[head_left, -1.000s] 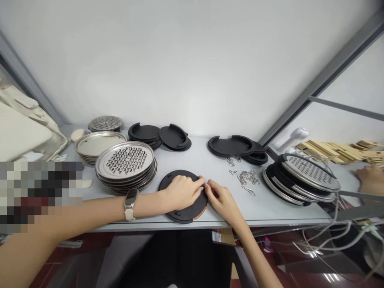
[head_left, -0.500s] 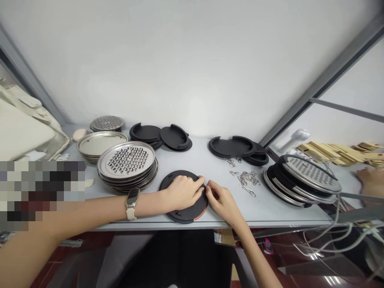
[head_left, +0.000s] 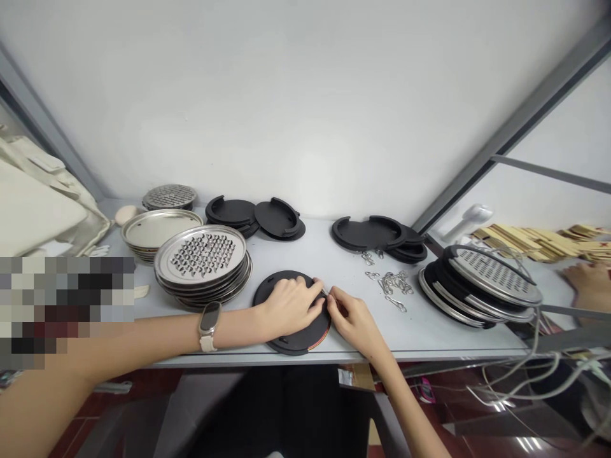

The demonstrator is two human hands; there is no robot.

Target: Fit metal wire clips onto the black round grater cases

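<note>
A black round plastic base point(head_left: 296, 340) lies flat near the table's front edge, with an orange-red strip along its lower right rim. My left hand point(head_left: 293, 306) rests across its top, fingers curled against the right rim. At that same rim, my right hand point(head_left: 354, 321) is closed, thumb and fingertips pinched together. A small glint of metal shows between the two hands, but the piece itself is mostly hidden. To the right lie several loose wire clips point(head_left: 395, 284). Left of the base stands a stack of round metal grater plates point(head_left: 206, 256).
Plain metal discs point(head_left: 161, 229) and another grater stack point(head_left: 169, 197) stand at the back left. Black bases point(head_left: 277, 219) lie along the wall, with more point(head_left: 367, 234) toward the right. Graters with black bases point(head_left: 482, 286) are piled at right. Another person's hand point(head_left: 589, 284) shows beyond the frame post.
Both hands stay at the base's right rim. The left hand's fingers have shifted very slightly; nothing else has visibly moved apart from a small drift of the view.
</note>
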